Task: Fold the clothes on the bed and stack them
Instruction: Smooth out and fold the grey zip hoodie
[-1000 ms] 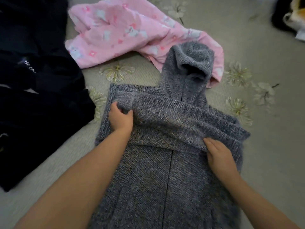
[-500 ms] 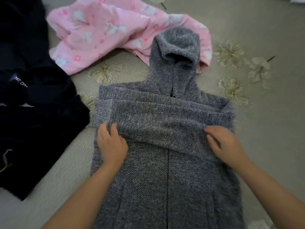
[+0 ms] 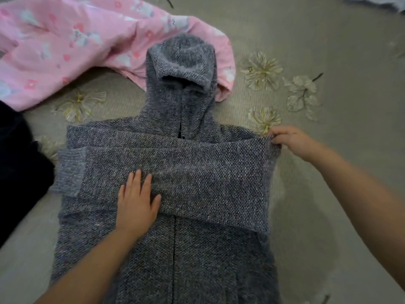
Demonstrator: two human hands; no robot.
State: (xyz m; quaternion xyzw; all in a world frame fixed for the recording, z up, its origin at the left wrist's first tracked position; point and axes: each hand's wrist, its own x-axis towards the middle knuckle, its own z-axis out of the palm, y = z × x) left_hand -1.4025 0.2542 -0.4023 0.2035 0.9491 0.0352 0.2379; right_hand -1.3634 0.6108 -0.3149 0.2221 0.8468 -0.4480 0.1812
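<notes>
Head view: a grey hooded cardigan (image 3: pixel 197 249) lay flat on the bed (image 3: pixel 328 40), sleeves folded across its chest.
Left hand (image 3: pixel 137 202) pressed flat, fingers spread, on the folded sleeve (image 3: pixel 186 178); right hand (image 3: pixel 293 140) pinched the cardigan's right shoulder edge. A pink garment (image 3: pixel 65 47) lay beyond the hood.
</notes>
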